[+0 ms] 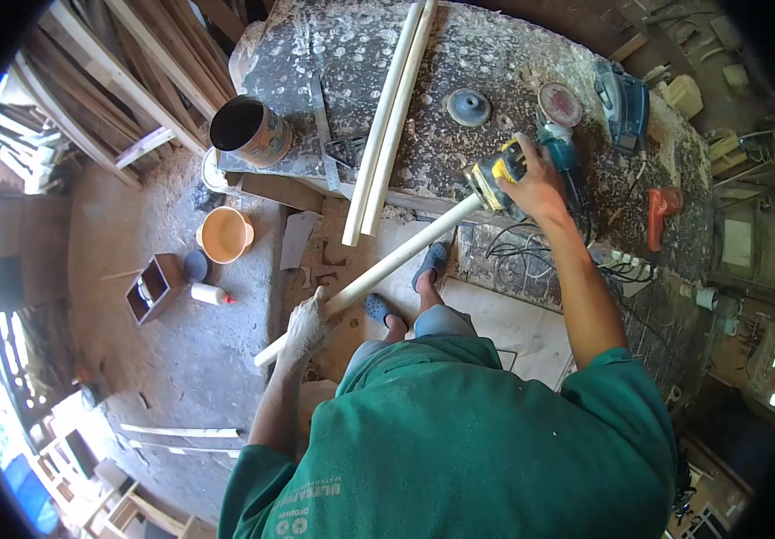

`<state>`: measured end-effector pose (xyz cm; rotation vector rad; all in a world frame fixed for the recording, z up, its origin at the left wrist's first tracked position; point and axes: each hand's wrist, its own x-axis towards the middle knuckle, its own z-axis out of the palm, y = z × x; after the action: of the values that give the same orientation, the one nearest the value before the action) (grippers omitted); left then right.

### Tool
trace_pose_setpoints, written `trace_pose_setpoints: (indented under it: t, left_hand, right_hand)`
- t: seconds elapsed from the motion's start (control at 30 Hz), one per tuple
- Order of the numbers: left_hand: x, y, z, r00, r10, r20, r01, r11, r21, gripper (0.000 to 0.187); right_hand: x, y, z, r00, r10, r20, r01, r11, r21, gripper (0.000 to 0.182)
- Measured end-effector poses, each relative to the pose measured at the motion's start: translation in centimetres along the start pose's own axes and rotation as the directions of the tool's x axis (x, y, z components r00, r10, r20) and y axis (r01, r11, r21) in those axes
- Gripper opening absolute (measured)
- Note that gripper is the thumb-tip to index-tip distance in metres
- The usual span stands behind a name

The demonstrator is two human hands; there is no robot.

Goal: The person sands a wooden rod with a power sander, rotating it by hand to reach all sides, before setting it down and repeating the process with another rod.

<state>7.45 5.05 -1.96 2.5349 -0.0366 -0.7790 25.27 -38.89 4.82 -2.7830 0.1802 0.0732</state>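
Observation:
My left hand is wrapped round the lower part of a long pale round wooden pole, near my left hip. The pole slants up to the right, its far end at the bench edge. There my right hand grips a yellow-and-black power sander, which sits against the pole's far end. The sander's underside is hidden. Just beyond my right hand lies a teal angle grinder with a reddish disc. Two more pale poles lie side by side across the bench, their near ends overhanging it.
On the speckled bench lie a grey round disc, a blue power tool, an orange-red tool and a rusty can. Cables hang at the front edge. An orange bucket and wooden box stand left.

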Motion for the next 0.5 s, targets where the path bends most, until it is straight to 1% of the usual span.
trace_pose_setpoints:
  t: [0.03, 0.07, 0.17, 0.2, 0.3, 0.4, 0.47, 0.5]
  left_hand:
    - [0.1, 0.6, -0.4, 1.000, 0.002, -0.011, -0.002, 1.000, 0.024, 0.047]
    - [0.1, 1.1, -0.6, 1.000, 0.006, -0.020, -0.005, 0.999, 0.047, 0.048]
    - [0.2, 2.0, -0.3, 0.983, -0.023, -0.180, 0.034, 0.998, 0.058, 0.053]
    - [0.2, 3.0, -0.8, 0.983, -0.087, -0.159, 0.093, 0.995, 0.033, 0.048]
    - [0.4, 2.1, -0.2, 0.978, 0.086, -0.189, -0.068, 0.993, 0.100, 0.039]
    - [0.3, 2.2, -0.5, 0.993, 0.063, -0.097, -0.054, 0.994, 0.090, 0.035]
    - [0.2, 2.8, -1.0, 0.994, 0.057, -0.093, -0.047, 0.994, 0.103, 0.035]
    - [0.2, 3.2, -1.3, 0.994, 0.054, -0.092, -0.044, 0.993, 0.110, 0.035]
  right_hand:
    - [0.0, 0.5, 0.2, 1.000, -0.007, -0.023, 0.007, 1.000, 0.009, 0.085]
    - [0.0, 0.9, 0.5, 0.999, 0.025, -0.032, -0.027, 0.998, -0.058, 0.086]
    - [0.0, 2.6, 1.0, 0.998, -0.025, -0.051, 0.025, 1.000, -0.003, 0.087]
    - [-0.1, 2.8, 1.0, 0.998, -0.032, -0.060, 0.032, 0.999, 0.000, 0.087]
    - [-0.8, 3.0, 0.7, 0.996, -0.049, -0.079, 0.050, 0.999, 0.012, 0.087]
    - [-1.8, 3.3, 0.2, 0.993, -0.067, -0.101, 0.071, 0.997, 0.031, 0.085]
    - [-2.3, 3.7, -0.2, 0.986, -0.092, -0.142, 0.099, 0.994, 0.043, 0.084]
    - [-2.6, 3.5, -0.4, 0.988, -0.077, -0.134, 0.082, 0.996, 0.037, 0.083]
